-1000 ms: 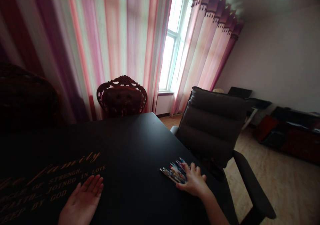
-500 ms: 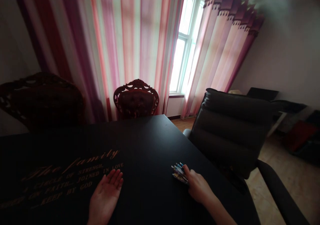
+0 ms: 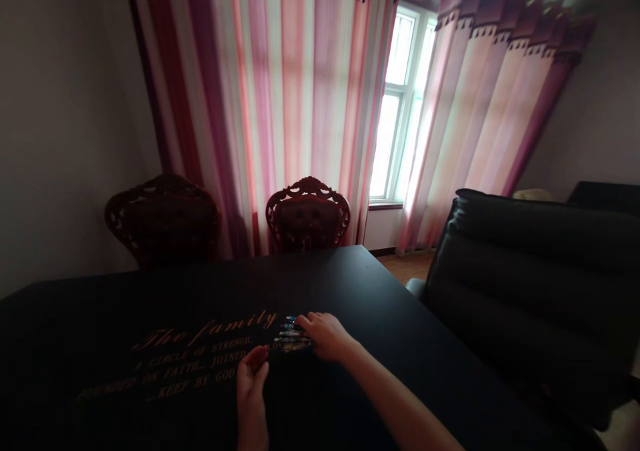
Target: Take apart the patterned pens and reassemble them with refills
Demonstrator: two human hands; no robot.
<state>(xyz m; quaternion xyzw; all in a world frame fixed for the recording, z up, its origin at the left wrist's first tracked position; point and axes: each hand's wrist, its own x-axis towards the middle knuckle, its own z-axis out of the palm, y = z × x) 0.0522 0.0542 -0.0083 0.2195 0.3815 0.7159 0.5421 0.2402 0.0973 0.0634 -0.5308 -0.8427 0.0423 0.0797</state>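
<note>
Several slim pens, some with blue or pale ends, lie side by side in a loose bunch over the table's printed lettering. My right hand is closed on their right-hand ends, with the tips pointing left. Just left of and below the pens is my left hand, turned on its side with the palm facing right. Its fingers are slightly bent, the thumb stands apart, and I see nothing in it. The pen ends under my right fingers are hidden.
The dark table bears gold lettering. Beyond its far edge stand two carved wooden chairs, in front of striped curtains. A black office chair stands close along the right side.
My right hand has carried the pens leftward over the lettering, closer to my left hand. The left hand has turned from palm up onto its side. The camera view has shifted left.
</note>
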